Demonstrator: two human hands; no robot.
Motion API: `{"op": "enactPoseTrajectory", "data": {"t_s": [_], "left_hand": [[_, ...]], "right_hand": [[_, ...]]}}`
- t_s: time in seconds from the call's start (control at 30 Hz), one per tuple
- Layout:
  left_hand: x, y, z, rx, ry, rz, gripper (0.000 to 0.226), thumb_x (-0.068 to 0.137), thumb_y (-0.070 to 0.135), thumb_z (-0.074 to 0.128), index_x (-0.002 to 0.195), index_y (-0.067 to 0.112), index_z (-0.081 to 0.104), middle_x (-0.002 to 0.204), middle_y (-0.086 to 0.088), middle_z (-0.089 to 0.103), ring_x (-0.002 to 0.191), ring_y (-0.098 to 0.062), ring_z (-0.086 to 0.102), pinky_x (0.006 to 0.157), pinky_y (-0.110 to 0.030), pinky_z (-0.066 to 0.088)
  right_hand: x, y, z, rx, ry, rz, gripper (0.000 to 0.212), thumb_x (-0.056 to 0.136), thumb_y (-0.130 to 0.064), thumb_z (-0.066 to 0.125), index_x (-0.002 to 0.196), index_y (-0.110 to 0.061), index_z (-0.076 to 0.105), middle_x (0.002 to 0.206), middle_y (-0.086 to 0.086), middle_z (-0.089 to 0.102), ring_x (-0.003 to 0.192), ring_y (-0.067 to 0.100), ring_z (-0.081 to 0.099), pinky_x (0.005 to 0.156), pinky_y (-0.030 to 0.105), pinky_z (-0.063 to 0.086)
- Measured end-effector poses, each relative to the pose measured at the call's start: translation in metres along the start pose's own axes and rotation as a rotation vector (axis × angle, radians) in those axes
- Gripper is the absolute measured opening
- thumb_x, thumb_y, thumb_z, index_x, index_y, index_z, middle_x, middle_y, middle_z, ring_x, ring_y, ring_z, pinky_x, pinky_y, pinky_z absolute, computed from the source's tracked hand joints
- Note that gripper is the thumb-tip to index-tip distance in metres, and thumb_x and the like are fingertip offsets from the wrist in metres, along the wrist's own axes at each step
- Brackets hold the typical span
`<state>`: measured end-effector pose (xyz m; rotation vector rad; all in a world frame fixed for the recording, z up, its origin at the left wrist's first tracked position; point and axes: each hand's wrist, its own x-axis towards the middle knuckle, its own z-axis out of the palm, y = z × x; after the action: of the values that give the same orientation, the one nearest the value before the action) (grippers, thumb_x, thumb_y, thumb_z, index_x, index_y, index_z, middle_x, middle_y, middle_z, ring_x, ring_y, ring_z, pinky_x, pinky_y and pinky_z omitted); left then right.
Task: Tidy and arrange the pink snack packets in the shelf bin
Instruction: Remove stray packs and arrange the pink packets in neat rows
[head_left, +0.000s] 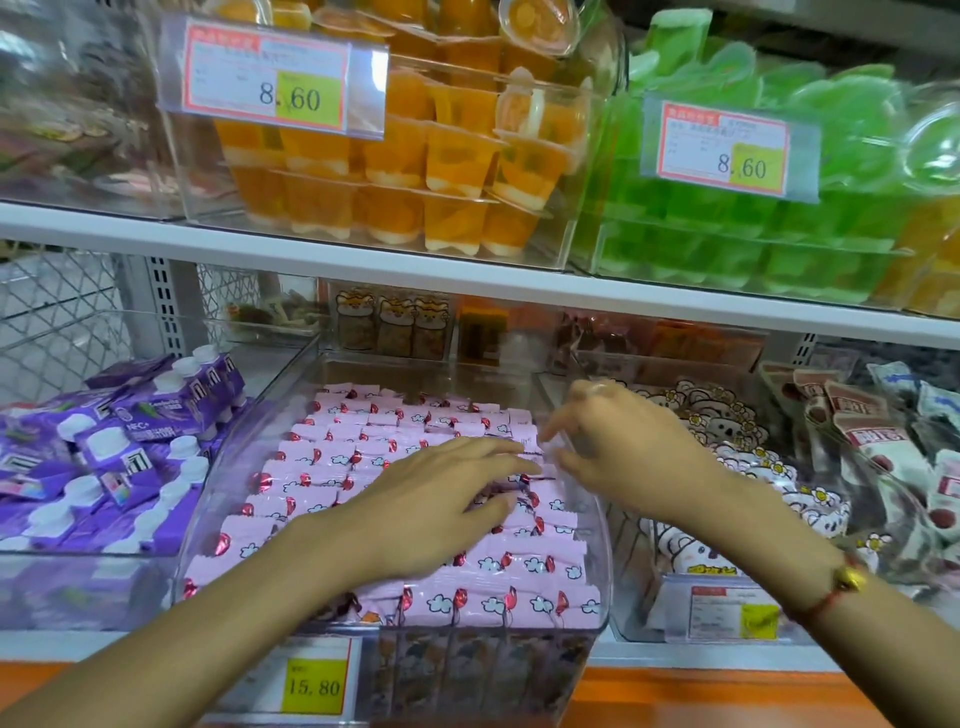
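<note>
The clear shelf bin (208, 488) sits at the centre of the lower shelf, near edge toward the camera. The pink snack packets (332, 457) fill it in overlapping rows running from near to far (each packet printed with white clouds and a red balloon).

The left hand (441, 499) lies palm down on the packets right of the bin's centre, fingers straight and slightly spread, fingertips pointing right. The right hand (618, 447) is at the bin's right wall, fingers bent and spread; the frame is blurred here, so whether they pinch a packet cannot be told. A red cord bracelet (836, 587) with a gold bead circles the right wrist.

Left of the bin lie purple drink cartons (130, 431). To the right are white cartoon packets (737, 447). The upper shelf holds orange jelly cups (415, 171) and green jelly cups (753, 234).
</note>
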<state>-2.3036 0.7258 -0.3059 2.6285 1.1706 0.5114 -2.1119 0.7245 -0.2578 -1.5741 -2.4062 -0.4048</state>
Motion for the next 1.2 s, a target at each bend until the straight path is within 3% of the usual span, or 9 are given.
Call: {"op": "enactPoseTrajectory", "data": {"t_s": [0.1, 0.2, 0.37, 0.5, 0.6, 0.67, 0.83, 1.07, 1.2], "left_hand": [[0.005, 0.002, 0.001, 0.054, -0.104, 0.049, 0.042, 0.101, 0.047, 0.027, 0.143, 0.044, 0.031, 0.151, 0.023, 0.024, 0.136, 0.001, 0.021, 0.109, -0.027, 0.025], [0.012, 0.000, 0.002, 0.174, -0.183, 0.044, 0.044, 0.101, 0.047, 0.023, 0.144, 0.041, 0.031, 0.152, 0.019, 0.029, 0.137, -0.004, 0.023, 0.112, -0.033, 0.024], [0.022, 0.005, -0.004, 0.185, -0.211, 0.037, 0.042, 0.101, 0.044, 0.026, 0.138, 0.039, 0.044, 0.148, 0.018, 0.038, 0.133, -0.009, 0.030, 0.109, -0.039, 0.029], [0.013, 0.003, 0.000, 0.094, -0.119, 0.013, 0.039, 0.101, 0.044, 0.028, 0.138, 0.042, 0.042, 0.147, 0.021, 0.037, 0.132, -0.004, 0.031, 0.108, -0.033, 0.029], [0.005, 0.001, 0.001, 0.064, -0.078, -0.012, 0.042, 0.100, 0.051, 0.027, 0.140, 0.044, 0.039, 0.148, 0.020, 0.034, 0.134, -0.003, 0.028, 0.108, -0.028, 0.024], [0.004, -0.001, 0.000, 0.117, -0.093, -0.014, 0.043, 0.100, 0.052, 0.024, 0.141, 0.045, 0.036, 0.151, 0.019, 0.030, 0.136, -0.004, 0.024, 0.108, -0.027, 0.019], [0.002, -0.004, -0.004, 0.200, -0.151, 0.006, 0.046, 0.100, 0.052, 0.021, 0.144, 0.045, 0.028, 0.152, 0.016, 0.027, 0.136, -0.007, 0.023, 0.108, -0.028, 0.019], [0.002, -0.008, -0.002, 0.118, -0.169, -0.005, 0.043, 0.101, 0.049, 0.023, 0.142, 0.045, 0.032, 0.147, 0.018, 0.033, 0.131, -0.005, 0.027, 0.106, -0.028, 0.025], [0.004, -0.009, -0.001, 0.127, -0.183, 0.002, 0.042, 0.101, 0.048, 0.022, 0.142, 0.045, 0.032, 0.147, 0.018, 0.034, 0.131, -0.006, 0.026, 0.106, -0.028, 0.024]], "right_hand": [[-0.022, 0.006, 0.008, 0.160, 0.067, 0.118, 0.024, 0.091, -0.037, 0.053, 0.112, -0.032, 0.064, 0.083, -0.016, 0.051, 0.071, 0.003, 0.049, 0.063, 0.023, 0.033], [-0.030, 0.010, 0.010, 0.304, 0.023, 0.135, 0.027, 0.092, -0.039, 0.052, 0.114, -0.030, 0.065, 0.073, -0.017, 0.056, 0.061, -0.003, 0.049, 0.057, 0.016, 0.034], [-0.011, 0.014, 0.003, 0.269, 0.000, 0.118, 0.019, 0.090, -0.039, 0.055, 0.097, -0.030, 0.070, 0.077, -0.013, 0.063, 0.067, 0.006, 0.054, 0.061, 0.025, 0.041], [0.024, 0.016, 0.003, 0.137, -0.086, 0.115, 0.014, 0.086, -0.032, 0.063, 0.097, -0.029, 0.071, 0.066, -0.016, 0.050, 0.071, 0.011, 0.053, 0.056, 0.021, 0.033], [0.047, 0.012, 0.007, -0.005, -0.174, 0.077, 0.017, 0.083, -0.028, 0.066, 0.099, -0.028, 0.071, 0.091, -0.006, 0.063, 0.090, 0.018, 0.058, 0.070, 0.024, 0.036], [0.059, 0.008, 0.012, -0.074, -0.248, 0.051, 0.020, 0.083, -0.029, 0.069, 0.102, -0.025, 0.071, 0.103, -0.003, 0.067, 0.094, 0.019, 0.060, 0.067, 0.023, 0.036], [0.072, 0.001, 0.020, -0.088, -0.447, 0.055, 0.031, 0.079, -0.033, 0.074, 0.105, -0.017, 0.067, 0.102, -0.001, 0.067, 0.090, 0.018, 0.059, 0.064, 0.025, 0.041], [0.063, 0.008, 0.013, 0.046, -0.382, 0.036, 0.011, 0.087, -0.026, 0.064, 0.093, -0.022, 0.072, 0.095, -0.007, 0.069, 0.086, 0.012, 0.060, 0.071, 0.023, 0.044], [0.041, 0.008, 0.012, 0.087, -0.145, -0.016, 0.008, 0.092, -0.023, 0.053, 0.085, -0.021, 0.057, 0.069, -0.010, 0.054, 0.069, 0.016, 0.053, 0.051, 0.021, 0.030]]}}
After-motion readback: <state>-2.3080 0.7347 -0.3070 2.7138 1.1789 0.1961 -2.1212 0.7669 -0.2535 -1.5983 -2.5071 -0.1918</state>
